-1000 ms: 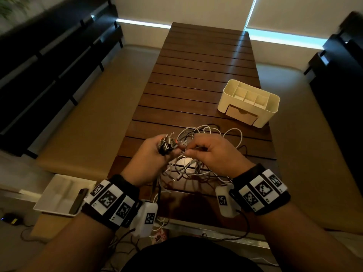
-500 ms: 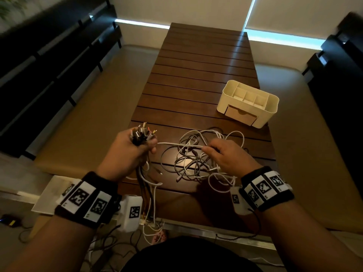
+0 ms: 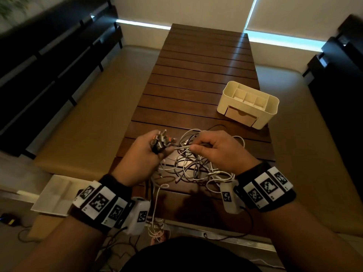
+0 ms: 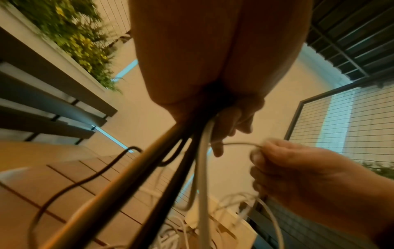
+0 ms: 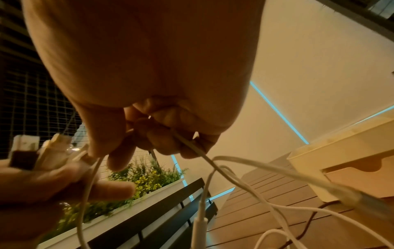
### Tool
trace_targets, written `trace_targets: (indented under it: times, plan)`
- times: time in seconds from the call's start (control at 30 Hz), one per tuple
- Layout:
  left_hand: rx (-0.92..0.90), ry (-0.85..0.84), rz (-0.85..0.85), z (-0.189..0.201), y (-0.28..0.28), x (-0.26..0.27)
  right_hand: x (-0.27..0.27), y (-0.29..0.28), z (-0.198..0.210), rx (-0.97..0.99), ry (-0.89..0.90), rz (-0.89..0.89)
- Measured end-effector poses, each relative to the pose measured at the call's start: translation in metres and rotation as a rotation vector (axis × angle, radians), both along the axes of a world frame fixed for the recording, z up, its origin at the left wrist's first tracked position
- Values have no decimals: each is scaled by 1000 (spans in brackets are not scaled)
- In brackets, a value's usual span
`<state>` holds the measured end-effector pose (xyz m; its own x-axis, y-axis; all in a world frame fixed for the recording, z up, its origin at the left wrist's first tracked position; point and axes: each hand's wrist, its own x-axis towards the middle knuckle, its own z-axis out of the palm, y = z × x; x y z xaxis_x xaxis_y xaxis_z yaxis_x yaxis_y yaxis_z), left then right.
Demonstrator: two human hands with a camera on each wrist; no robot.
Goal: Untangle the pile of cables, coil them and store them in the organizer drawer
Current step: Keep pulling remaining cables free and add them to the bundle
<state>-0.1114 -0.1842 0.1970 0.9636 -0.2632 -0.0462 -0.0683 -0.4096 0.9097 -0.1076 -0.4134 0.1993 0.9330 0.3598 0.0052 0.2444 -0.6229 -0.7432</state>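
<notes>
My left hand [image 3: 144,154], fist full of cable plugs [image 3: 161,139], had swung back in beside my right hand [image 3: 220,152] pinching a white cable [image 3: 181,147] (another end collected), pile [image 3: 193,169] still tangled, near side of the organizer [image 3: 249,104].

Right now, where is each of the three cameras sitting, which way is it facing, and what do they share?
Head: on the head, facing forward and down at the brown slatted wooden table, the cream plastic organizer and the tangled cable pile; both forearms show.
Left wrist: under the left hand, facing up along its fingers gripping dark and white cables.
Right wrist: under the right hand, facing along its fingers pinching a thin white cable.
Shared: each wrist view shows the other hand.
</notes>
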Motion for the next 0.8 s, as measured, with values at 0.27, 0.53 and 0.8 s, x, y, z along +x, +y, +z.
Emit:
trace_targets:
  times: [0.27,0.53,0.8]
  plan:
    - [-60,65,-78,13,-9,-3,3,-2,-14,-153,-117,66]
    - [-71,138,67,16,20,8,10,-35,-54,-193,57,-241]
    - [145,28,243,-11,22,8,4,-20,-17,-47,-134,-193]
